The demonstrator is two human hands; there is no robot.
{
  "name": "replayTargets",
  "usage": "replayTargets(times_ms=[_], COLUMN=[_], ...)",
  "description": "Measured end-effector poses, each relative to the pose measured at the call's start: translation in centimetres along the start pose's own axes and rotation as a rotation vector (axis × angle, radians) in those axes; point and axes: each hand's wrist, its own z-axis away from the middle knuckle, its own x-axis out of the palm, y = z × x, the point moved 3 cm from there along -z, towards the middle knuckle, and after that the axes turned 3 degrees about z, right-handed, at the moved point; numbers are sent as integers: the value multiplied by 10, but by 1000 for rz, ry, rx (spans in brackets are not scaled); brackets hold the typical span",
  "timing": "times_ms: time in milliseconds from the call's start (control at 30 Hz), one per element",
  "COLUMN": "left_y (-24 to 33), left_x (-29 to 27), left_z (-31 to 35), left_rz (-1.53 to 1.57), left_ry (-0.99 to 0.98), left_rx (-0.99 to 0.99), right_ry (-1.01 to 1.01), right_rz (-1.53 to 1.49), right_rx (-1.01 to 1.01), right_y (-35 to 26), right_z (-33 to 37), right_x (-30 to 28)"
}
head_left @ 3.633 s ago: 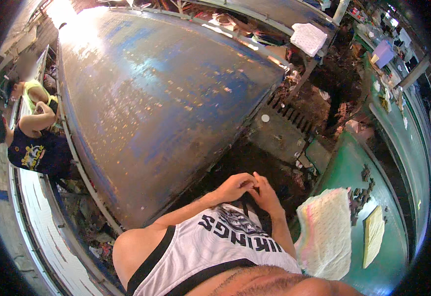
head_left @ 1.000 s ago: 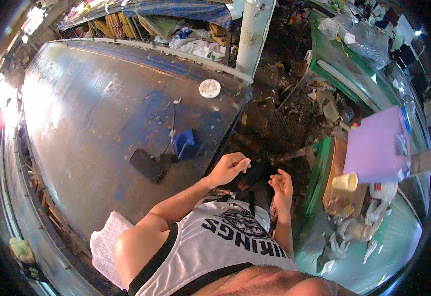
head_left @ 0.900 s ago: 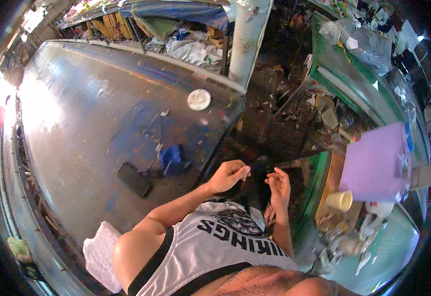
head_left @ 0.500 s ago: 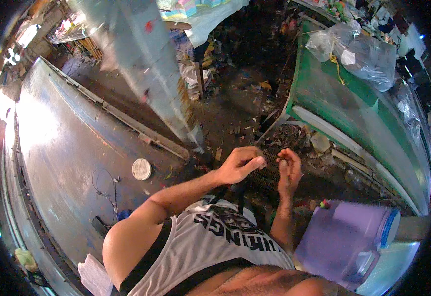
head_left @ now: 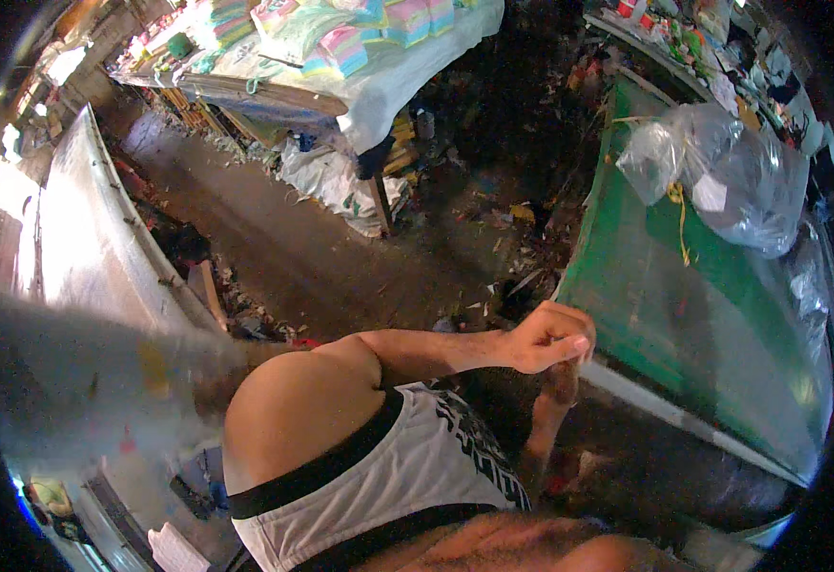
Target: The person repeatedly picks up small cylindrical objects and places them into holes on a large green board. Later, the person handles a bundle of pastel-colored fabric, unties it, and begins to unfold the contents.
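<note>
My left hand (head_left: 552, 338) is raised in front of me beside the green-edged panel (head_left: 669, 286), its fingers curled in and the thumb laid against them. Whatever is inside them, if anything, is hidden. Close under it and partly covered by it is my right hand (head_left: 562, 383), whose fingers I cannot make out. The two hands overlap in view, and I cannot tell whether they touch. A pale, motion-blurred sheet (head_left: 83, 381) reaches in from the left edge, next to my left shoulder.
Clear plastic bags (head_left: 722, 176) with a yellow tie lie on the green-edged panel. Ahead stands a table (head_left: 216, 88) with pastel striped bundles (head_left: 340, 48), a white sack (head_left: 340, 191) beneath it. Scraps litter the dark floor (head_left: 340, 276). A bright sloping panel (head_left: 102, 224) stands at left.
My view has swung right. The pale sheet, upright ahead before, now lies across the left. My hands have come together beside the green-edged panel. The purple water container has left view.
</note>
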Motion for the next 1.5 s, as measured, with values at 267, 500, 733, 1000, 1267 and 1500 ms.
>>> replayTargets(times_ms=[267,500,733,1000,1267,1500], left_y=[44,136,205,292,351,452], left_x=[-233,-350,-440,-571,-699,-862], left_z=[-33,22,91,134,195,282], left_rz=[-409,-785,-942,-1122,-754,-602], left_ry=[318,730,1023,1284,1525,1595], left_rx=[24,78,27,-276,-126,-278], right_ry=[-492,-1030,-1303,-1346,-1447,-1282], right_rz=[-31,-106,-396,-545,-423,-285], right_rx=[-139,-179,-168,-71,-219,-215], right_y=[-17,-50,-76,-104,-111,-93], right_z=[-198,-270,-285,-327,-317,-314], right_x=[187,407,602,836,1000,1134])
